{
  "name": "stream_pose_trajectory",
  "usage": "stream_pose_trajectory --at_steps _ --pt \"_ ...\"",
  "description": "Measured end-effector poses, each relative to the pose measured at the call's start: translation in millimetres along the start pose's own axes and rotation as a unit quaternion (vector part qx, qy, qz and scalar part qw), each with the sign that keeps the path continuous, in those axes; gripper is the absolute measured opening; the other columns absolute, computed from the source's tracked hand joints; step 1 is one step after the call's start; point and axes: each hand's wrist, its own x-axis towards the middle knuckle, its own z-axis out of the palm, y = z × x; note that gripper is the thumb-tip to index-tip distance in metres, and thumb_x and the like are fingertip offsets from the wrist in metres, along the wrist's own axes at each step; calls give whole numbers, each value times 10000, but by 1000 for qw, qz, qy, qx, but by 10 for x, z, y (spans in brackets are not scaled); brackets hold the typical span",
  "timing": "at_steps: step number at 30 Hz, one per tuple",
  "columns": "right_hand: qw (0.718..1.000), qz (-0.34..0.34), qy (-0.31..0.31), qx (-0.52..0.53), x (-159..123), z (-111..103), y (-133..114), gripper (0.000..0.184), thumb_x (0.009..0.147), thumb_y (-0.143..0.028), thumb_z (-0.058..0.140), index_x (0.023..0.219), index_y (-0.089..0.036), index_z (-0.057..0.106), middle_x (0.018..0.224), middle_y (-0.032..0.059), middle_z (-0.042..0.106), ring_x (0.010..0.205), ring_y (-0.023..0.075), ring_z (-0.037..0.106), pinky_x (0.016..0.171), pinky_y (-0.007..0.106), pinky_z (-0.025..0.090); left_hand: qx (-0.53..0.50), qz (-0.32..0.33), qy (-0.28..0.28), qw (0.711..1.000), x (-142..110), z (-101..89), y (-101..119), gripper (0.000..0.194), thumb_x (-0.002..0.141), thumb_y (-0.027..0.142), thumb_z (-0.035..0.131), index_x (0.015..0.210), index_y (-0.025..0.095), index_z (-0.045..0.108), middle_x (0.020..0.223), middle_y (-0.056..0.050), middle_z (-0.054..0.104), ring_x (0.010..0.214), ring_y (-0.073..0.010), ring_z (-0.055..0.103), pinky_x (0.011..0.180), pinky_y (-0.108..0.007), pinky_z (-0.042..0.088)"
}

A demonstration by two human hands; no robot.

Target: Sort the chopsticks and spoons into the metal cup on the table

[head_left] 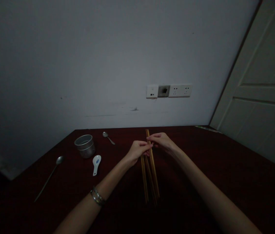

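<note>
A bundle of several wooden chopsticks (152,175) stands nearly upright over the dark red table (201,169), lower ends near the table surface. My left hand (137,151) grips the bundle from the left, near its upper part. My right hand (163,141) pinches the chopsticks from the right, a little higher, fingertips meeting those of the left hand. A bracelet sits on my left wrist (98,196).
A small metal cup (85,146) stands at the left rear of the table. A white ceramic spoon (96,163) lies beside it, a short metal spoon (108,137) behind, and a long metal spoon (49,177) farther left. Wall sockets (169,91) and a door (261,84) are behind.
</note>
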Motion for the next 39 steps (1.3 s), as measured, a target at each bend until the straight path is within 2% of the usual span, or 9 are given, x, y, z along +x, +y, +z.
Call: stream_pose_trajectory --at_steps 4,9,15,22,33,39 --pt "1000 11 -2 11 39 -22 53 198 590 -286 689 569 -105 612 436 -34 512 375 28 402 364 164 271 -2 -10 2 1000 11 -3 -32 284 600 346 718 661 81 638 556 -5 566 480 -64 507 502 -205 432" --pt "997 74 13 24 93 -128 181 167 611 -251 683 599 -111 594 445 -43 500 360 17 398 344 137 275 8 -38 -24 999 63 -126 -108 326 651 394 678 683 73 632 580 -41 596 503 -83 540 527 -218 460" --pt "988 155 10 -28 132 -165 382 178 662 -263 644 598 -115 570 424 -53 480 302 3 352 293 116 239 -19 -49 30 998 149 -379 -169 318 721 379 621 738 62 632 586 -51 600 497 -83 546 534 -214 457" --pt "983 152 0 -105 144 -89 497 192 674 -245 626 543 -126 550 372 -52 478 266 10 329 266 125 216 -35 -67 61 995 185 -512 -222 264 777 316 560 713 67 619 571 -48 594 492 -88 548 539 -223 454" --pt "975 181 30 -126 125 -75 621 160 659 -197 646 547 -122 561 382 -22 537 305 37 451 322 110 363 -25 -83 78 993 234 -628 -329 249 803 283 508 729 72 617 579 -46 592 481 -88 543 539 -228 462" --pt "970 193 21 -145 92 -25 625 194 652 -132 630 485 -126 531 378 -4 546 331 65 502 333 128 412 -27 -84 88 992 231 -679 -347 245 789 298 525 722 80 615 587 -46 594 486 -86 546 543 -223 460"
